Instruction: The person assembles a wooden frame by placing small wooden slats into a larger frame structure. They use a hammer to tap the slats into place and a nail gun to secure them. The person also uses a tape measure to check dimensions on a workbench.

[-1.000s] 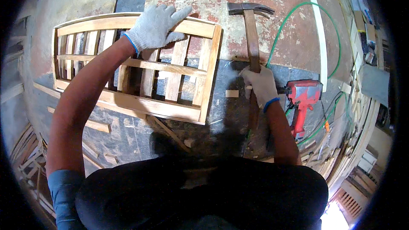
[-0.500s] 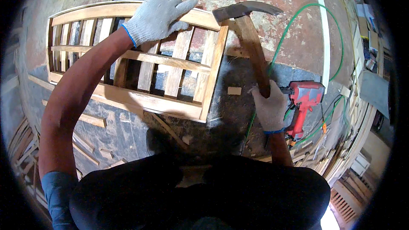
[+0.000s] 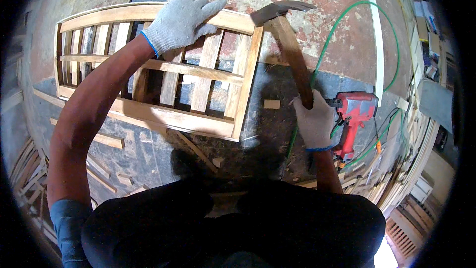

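A slatted wooden frame point(image 3: 193, 73) with a curved far rail lies on the floor ahead of me. My left hand point(image 3: 181, 22), in a pale knit glove, rests over that far rail with its fingers stretched to the right and the thumb apart. In my gloved right hand point(image 3: 315, 121) is the lower end of the wooden handle of a claw hammer point(image 3: 292, 49). The hammer's metal head is at the frame's far right corner, its striking face toward the frame and its claw pointing right. Whether the head touches the wood I cannot tell.
Right of my right hand stands a red nail gun point(image 3: 353, 111), with a green hose point(image 3: 331, 34) looping behind it. Wood offcuts point(image 3: 106, 140) lie at the left, and a small block point(image 3: 271, 104) near the middle. Long wooden strips point(image 3: 404, 141) are piled along the right.
The hammer head has shifted slightly left, closer to the frame's far right corner. My left hand remains over the far rail, moved only a little.
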Tool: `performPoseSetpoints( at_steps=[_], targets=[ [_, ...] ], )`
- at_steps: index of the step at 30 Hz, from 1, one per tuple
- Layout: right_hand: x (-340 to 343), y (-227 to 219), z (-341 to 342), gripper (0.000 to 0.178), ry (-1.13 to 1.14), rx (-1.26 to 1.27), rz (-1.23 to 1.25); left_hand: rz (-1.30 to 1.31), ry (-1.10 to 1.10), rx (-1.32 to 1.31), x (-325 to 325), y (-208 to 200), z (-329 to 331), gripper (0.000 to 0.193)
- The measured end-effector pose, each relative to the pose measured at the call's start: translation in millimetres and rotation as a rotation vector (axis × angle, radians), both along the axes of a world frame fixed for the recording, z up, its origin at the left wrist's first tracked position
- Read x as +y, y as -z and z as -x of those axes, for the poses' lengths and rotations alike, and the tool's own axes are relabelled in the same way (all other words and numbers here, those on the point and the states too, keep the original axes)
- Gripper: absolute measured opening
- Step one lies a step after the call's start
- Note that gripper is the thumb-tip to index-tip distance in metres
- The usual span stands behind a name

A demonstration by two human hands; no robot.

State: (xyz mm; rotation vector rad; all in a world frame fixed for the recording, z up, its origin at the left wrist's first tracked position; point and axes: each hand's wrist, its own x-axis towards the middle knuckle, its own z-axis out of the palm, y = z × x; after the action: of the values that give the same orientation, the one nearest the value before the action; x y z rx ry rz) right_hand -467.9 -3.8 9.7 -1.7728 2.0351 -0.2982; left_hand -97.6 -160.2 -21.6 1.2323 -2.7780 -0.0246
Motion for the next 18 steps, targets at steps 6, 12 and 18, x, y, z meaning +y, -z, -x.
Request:
performPoseSetpoints(
  at_steps=[6,12,18],
  targets=[
    [1.9,4.5,9.7,0.026,-0.071,0.024,0.060,-0.020,-0.035,-0.036,0.0,-4.3,3.4,0.067],
    [-54.2,15.3,12.7,0.026,0.107,-0.490,-0.249,0.012,-0.059,-0.057,3.3,-2.8,1.7,0.063],
    [-92.8,5.0,67.7,0.036,0.119,-0.165,0.247,-0.051,-0.075,-0.018,7.3,-13.8,7.8,0.067]
  ],
)
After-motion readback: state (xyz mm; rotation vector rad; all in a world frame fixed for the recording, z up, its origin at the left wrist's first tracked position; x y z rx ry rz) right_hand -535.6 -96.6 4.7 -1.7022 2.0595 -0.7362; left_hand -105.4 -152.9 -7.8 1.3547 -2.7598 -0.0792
